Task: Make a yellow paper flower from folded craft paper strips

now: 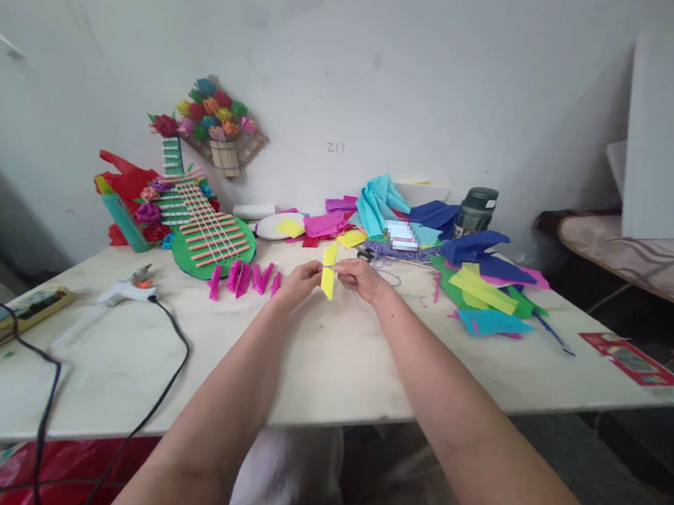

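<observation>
A folded strip of yellow paper [327, 282] stands upright between my hands above the table, narrowed at its middle. My left hand [303, 279] pinches it from the left side. Fingertips of my right hand [359, 277] are closed at the same narrow middle from the right. A thin dark strand seems to cross the paper there, though it is too small to make out well. Purple yarn [394, 252] lies tangled behind my right hand, with a loose end trailing near it. Left of my hands, several folded magenta paper pieces [239, 278] rest on the table.
On the table [337, 365], a glue gun [132, 289] with a black cord lies left, by a power strip [4, 330]. A green guitar-shaped craft [211, 243] leans behind. Paper sheets [483, 288] and a dark green bottle [475, 211] are at the right.
</observation>
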Motion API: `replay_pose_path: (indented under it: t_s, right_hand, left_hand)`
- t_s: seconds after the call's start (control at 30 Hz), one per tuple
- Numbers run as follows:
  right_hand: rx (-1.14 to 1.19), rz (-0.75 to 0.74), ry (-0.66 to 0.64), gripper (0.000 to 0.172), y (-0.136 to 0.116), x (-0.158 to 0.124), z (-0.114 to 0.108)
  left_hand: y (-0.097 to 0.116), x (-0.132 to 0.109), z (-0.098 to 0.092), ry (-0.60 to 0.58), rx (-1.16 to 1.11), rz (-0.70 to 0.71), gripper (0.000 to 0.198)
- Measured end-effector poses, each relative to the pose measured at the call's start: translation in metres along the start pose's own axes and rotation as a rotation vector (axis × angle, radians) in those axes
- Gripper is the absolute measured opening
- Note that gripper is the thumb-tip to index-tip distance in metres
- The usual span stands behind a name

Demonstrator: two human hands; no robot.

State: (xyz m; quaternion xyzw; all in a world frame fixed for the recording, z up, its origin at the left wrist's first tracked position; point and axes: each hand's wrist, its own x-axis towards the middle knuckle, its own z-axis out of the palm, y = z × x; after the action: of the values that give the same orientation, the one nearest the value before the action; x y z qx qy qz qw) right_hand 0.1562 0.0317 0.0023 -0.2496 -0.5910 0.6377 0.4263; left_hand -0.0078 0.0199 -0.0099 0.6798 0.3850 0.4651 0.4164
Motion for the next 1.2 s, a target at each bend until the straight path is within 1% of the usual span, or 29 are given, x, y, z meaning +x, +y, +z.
replay_pose_path:
  t_s: [0.1,0.17,0.27,0.37,0.4,0.5,0.57,0.7,0.87,0.97,1.1,1.2]
  right_hand:
    - [-0.004,0.006,-0.025,0.026,0.0,0.0,0.001]
    - [-0.017,0.014,-0.02,0.027,0.0,0.0,0.002]
    - [-0.073,0.031,0.026,0.024,-0.001,0.001,0.005]
    - [-0.161,0.027,0.078,0.025,-0.001,0.001,0.009]
    - [-0.189,0.017,0.095,0.027,-0.001,0.001,0.01]
    - [-0.263,-0.027,0.154,0.029,0.001,0.002,0.013]
    - [-0.3,-0.049,0.178,0.03,0.004,0.004,0.014]
    - [-0.357,-0.102,0.193,0.028,0.01,0.009,0.014]
    - [-0.528,-0.184,0.221,0.023,0.011,0.01,0.016]
    - [-0.532,-0.202,0.199,0.021,0.01,0.01,0.015]
    - [-0.55,-0.205,0.182,0.02,0.01,0.009,0.013]
    - [-0.596,-0.235,0.178,0.02,0.011,0.01,0.015]
  left_hand:
    - [-0.002,0.002,0.002,0.064,0.005,-0.017,0.008]
    - [-0.005,0.003,0.005,0.097,-0.051,-0.053,0.008]
    - [-0.008,0.003,0.011,0.11,-0.251,-0.139,0.008]
    - [-0.004,0.001,0.015,0.148,-0.412,-0.245,0.006]
    - [-0.001,0.0,0.016,0.157,-0.44,-0.278,0.005]
    - [0.006,-0.002,0.016,0.129,-0.493,-0.348,0.01]
    - [0.008,-0.003,0.016,0.148,-0.506,-0.378,0.012]
    - [0.006,-0.002,0.017,0.228,-0.513,-0.363,0.007]
    - [0.003,0.0,0.02,0.299,-0.542,-0.313,0.005]
    - [0.005,0.0,0.02,0.305,-0.592,-0.301,0.006]
    - [0.008,-0.001,0.018,0.286,-0.661,-0.35,0.008]
    - [0.01,-0.001,0.019,0.297,-0.684,-0.368,0.011]
